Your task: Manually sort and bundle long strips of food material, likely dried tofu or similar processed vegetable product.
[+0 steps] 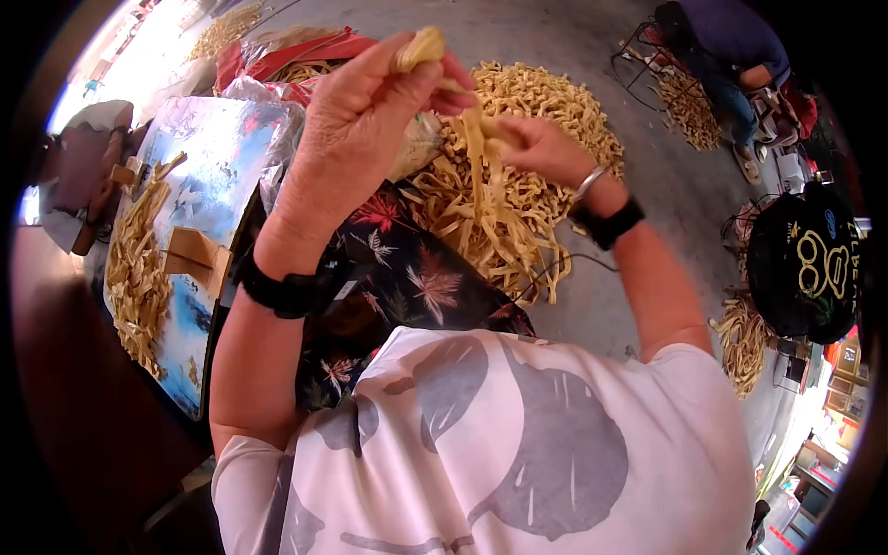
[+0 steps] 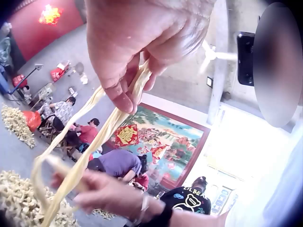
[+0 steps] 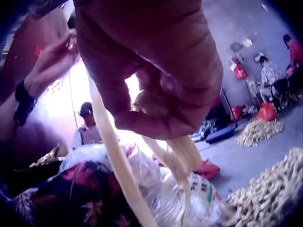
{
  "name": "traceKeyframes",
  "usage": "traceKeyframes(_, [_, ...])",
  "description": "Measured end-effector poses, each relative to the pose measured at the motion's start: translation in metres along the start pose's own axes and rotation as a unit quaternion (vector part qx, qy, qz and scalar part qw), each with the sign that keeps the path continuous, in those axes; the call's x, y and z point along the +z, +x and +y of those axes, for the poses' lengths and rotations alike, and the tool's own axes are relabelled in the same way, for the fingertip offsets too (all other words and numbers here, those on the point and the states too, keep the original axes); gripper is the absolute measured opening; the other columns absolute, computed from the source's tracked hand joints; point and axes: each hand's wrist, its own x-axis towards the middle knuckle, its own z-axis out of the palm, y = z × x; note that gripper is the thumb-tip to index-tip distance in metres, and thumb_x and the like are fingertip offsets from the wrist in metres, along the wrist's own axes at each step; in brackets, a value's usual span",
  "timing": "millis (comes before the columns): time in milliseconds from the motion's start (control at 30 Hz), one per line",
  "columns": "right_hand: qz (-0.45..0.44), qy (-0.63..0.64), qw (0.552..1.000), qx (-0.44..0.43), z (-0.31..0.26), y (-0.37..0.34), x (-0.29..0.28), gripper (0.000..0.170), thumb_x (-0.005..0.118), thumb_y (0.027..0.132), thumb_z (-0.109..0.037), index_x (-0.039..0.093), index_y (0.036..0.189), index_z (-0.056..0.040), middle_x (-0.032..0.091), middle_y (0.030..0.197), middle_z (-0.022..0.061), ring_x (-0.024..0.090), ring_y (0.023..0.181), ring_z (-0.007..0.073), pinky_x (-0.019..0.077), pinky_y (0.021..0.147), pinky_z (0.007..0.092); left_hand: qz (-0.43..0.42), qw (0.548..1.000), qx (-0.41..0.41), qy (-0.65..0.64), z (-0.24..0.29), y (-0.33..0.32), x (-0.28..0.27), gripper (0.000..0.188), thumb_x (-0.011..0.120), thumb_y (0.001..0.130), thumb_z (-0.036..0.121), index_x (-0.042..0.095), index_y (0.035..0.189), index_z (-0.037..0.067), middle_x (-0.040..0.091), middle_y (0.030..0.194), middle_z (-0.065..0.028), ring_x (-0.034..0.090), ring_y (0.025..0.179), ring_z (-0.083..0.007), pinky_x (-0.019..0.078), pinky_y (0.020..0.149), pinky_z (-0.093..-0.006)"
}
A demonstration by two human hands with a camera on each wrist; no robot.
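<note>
With 12 o'clock at the top of the head view, the pale yellow strips [image 1: 475, 157] hang just past centre toward 12, strung between two hands. The left hand [image 1: 356, 116] pinches them between thumb and fingers, a folded end poking out above; the right hand [image 1: 555, 157], toward 1 o'clock, has its fingers curled round a lower part. They look light, limp and ribbon-like, so they should bend freely but never push; a hard tug might tear or crease them. Whether they are slippery I cannot tell. A flat pinch near a fold or end, lengths gathered together, seems the best hold. A heap of knotted pieces [image 1: 555, 102] lies on the floor toward 1; more strips lie on the worktop [image 1: 222, 120] at 9
</note>
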Motion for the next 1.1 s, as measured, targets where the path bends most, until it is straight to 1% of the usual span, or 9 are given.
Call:
traceKeyframes(133, [0.034,-0.055,0.971,-0.232,0.081,0.038,0.105,0.035,0.073,0.079,-0.02,0.065,0.112,-0.0102,0.069,0.102,0.0108,0.067,0.093,0.0281,0.0522,0.083,0.0386,0.006,0.997,0.08,-0.003,0.049,0.011,0.001,0.027,0.05,0.103,0.02,0.062,0.107,-0.003,0.063,0.103,-0.0123,0.064,0.095,-0.0204,0.053,0.085,-0.0339])
traceKeyframes(267, [0.037,0.024,0.992,-0.115,0.072,0.053,0.126,0.019,0.048,0.094,-0.015,0.066,0.09,-0.0089,0.069,0.08,0.0065,0.07,0.074,0.0212,0.0552,0.072,0.0337,0.06,0.97,0.221,0.078,0.076,0.011,-0.016,0.027,0.052,0.101,0.027,0.061,0.098,0.002,0.063,0.095,-0.0125,0.062,0.088,-0.0196,0.0496,0.08,-0.0328])
traceKeyframes(333, [0.049,0.232,0.971,0.03,0.004,0.042,0.083,0.033,0.042,0.104,-0.031,0.061,0.092,-0.0067,0.069,0.081,0.0094,0.069,0.065,0.0156,0.0599,0.058,0.0255,0.052,0.963,0.231,0.126,0.095,0.001,-0.044,0.023,0.05,0.102,0.02,0.06,0.107,0.001,0.063,0.099,-0.0103,0.061,0.089,-0.0175,0.0499,0.081,-0.031])
traceKeyframes(533, [-0.105,0.379,0.859,-0.327,-0.168,0.016,-0.016,0.028,0.046,0.104,-0.034,0.056,0.104,-0.0068,0.068,0.097,0.0099,0.068,0.081,0.0137,0.0588,0.071,0.0262,0.134,0.949,0.108,0.263,0.089,-0.058,-0.072,0.036,0.059,0.092,0.004,0.055,0.127,-0.002,0.064,0.112,-0.0113,0.062,0.101,-0.0195,0.0516,0.09,-0.0322])
traceKeyframes(600, [-0.215,0.436,0.744,-0.458,-0.235,0.022,-0.012,0.028,0.049,0.103,-0.031,0.058,0.107,-0.0044,0.066,0.099,0.0075,0.067,0.084,0.0149,0.0567,0.075,0.0282,0.154,0.954,0.067,0.249,0.078,-0.065,-0.058,0.051,0.073,0.085,0.01,0.052,0.131,0.002,0.062,0.119,-0.0097,0.062,0.107,-0.0173,0.0528,0.092,-0.0321])
traceKeyframes(700, [-0.26,0.433,0.706,-0.497,-0.293,0.012,0.009,0.027,0.049,0.103,-0.03,0.058,0.108,-0.0043,0.066,0.099,0.0073,0.066,0.085,0.0147,0.0565,0.076,0.0282,0.184,0.955,0.067,0.222,0.07,-0.068,-0.053,0.052,0.081,0.081,0.019,0.056,0.124,0.004,0.066,0.109,-0.0077,0.064,0.105,-0.0156,0.0552,0.086,-0.0327])
traceKeyframes(833, [-0.277,0.43,0.689,-0.514,-0.333,0.004,0.041,0.027,0.049,0.103,-0.029,0.057,0.108,-0.0041,0.066,0.098,0.007,0.066,0.085,0.0143,0.0562,0.077,0.0282,0.253,0.954,0.099,0.13,0.088,-0.08,-0.076,0.017,0.057,0.101,0.02,0.063,0.101,0.003,0.063,0.079,-0.0016,0.062,0.071,-0.0118,0.0525,0.064,-0.0258])
traceKeyframes(967, [-0.275,0.418,0.686,-0.529,-0.356,0.003,0.066,0.026,0.05,0.103,-0.028,0.057,0.108,-0.004,0.065,0.097,0.0068,0.066,0.086,0.014,0.0559,0.078,0.0282,0.471,0.862,0.112,0.152,0.156,-0.102,-0.071,0.028,0.039,0.107,0.03,0.053,0.094,0.01,0.037,0.066,0.006,0.032,0.054,-0.0033,0.0238,0.045,-0.0184])
traceKeyframes(1100, [-0.258,0.384,0.714,-0.526,-0.349,0.01,0.087,0.025,0.05,0.103,-0.027,0.057,0.109,-0.0038,0.065,0.096,0.0065,0.065,0.086,0.0136,0.0556,0.08,0.0283,0.368,0.907,0.141,0.146,0.14,-0.169,-0.124,0.031,0.046,0.105,0.026,0.061,0.116,0.001,0.055,0.082,0.0007,0.049,0.069,-0.0043,0.0394,0.061,-0.0173])
